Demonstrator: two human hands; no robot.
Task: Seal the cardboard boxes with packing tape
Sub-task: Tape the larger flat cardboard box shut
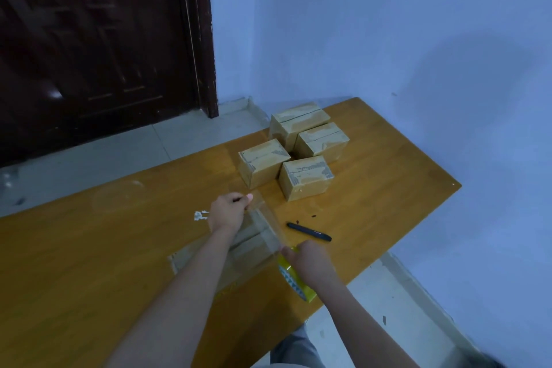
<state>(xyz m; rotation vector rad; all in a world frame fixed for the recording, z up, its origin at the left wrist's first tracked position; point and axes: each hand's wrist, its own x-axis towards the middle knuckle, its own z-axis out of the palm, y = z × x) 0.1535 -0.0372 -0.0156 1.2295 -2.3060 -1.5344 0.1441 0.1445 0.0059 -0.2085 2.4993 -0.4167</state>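
Note:
A cardboard box (251,240) lies on the wooden table (89,263) under my forearms, partly hidden by them. My right hand (310,263) grips a yellow roll of packing tape (294,278) at the box's near right edge. A clear strip of tape (265,224) stretches from the roll across the box to my left hand (228,212), which pinches its free end at the box's far side. Several more cardboard boxes (298,152) stand grouped farther back on the table, with tape on their tops.
A black pen-like tool (309,231) lies on the table right of the box. A white scrap (200,215) sits left of my left hand. A dark door (98,39) and grey floor lie beyond the table's left edge; blue walls stand behind and to the right.

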